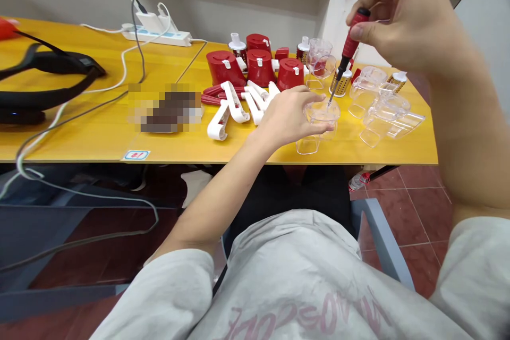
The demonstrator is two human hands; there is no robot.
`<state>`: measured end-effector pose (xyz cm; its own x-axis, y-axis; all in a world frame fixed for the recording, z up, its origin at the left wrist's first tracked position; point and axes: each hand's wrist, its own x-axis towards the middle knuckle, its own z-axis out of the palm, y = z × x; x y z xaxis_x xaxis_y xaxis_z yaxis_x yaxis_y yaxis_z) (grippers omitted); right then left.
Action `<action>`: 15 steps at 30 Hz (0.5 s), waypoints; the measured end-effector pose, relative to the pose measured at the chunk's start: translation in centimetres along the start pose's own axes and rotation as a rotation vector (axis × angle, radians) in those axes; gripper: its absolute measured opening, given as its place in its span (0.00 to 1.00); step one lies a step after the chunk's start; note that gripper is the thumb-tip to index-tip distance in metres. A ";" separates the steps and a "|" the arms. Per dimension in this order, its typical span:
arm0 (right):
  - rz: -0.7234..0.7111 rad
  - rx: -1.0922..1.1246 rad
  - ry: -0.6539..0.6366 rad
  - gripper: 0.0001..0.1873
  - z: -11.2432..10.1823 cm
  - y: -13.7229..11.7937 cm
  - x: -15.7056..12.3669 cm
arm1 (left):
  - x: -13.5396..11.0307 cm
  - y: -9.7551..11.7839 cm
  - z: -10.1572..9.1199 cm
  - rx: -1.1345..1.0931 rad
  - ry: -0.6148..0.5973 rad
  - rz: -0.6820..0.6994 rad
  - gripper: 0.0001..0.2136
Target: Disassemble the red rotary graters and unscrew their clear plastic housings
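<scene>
My left hand [289, 114] grips a clear plastic housing [319, 127] that rests on the yellow table [99, 138] near its front edge. My right hand [402, 13] is raised above it, fingers pinched round the red handle of a screwdriver [347, 53]. The screwdriver points down, its tip inside the top opening of the clear housing.
Several red housings [258, 66] and white handles [235, 106] lie behind my left hand. More clear plastic housings [384, 114] lie to the right. A power strip [157, 34] with cables sits at the back. A black headset [43, 79] lies at the far left.
</scene>
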<state>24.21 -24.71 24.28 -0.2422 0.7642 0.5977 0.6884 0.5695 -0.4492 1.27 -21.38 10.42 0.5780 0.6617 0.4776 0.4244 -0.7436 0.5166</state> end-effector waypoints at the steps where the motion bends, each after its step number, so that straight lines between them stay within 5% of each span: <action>1: -0.009 0.124 -0.014 0.39 0.1 0.1 -0.1 | 0.0 0.0 0.0 0.001 -0.001 -0.002 0.30; 4: -0.021 0.229 -0.024 0.30 0.7 -0.5 -0.6 | 0.0 -0.1 0.0 0.005 -0.005 -0.004 0.29; 8: -0.005 -0.109 0.086 0.10 1.5 -1.5 -0.8 | -0.1 0.0 0.0 0.002 -0.004 -0.008 0.29; 15: -0.053 0.224 0.095 0.27 1.9 -0.6 -1.0 | -0.1 -0.1 0.1 0.010 0.009 0.006 0.30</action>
<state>22.80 -25.23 22.70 -0.2011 0.7059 0.6791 0.5049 0.6688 -0.5457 1.30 -21.37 10.25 0.5745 0.6580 0.4868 0.4280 -0.7485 0.5066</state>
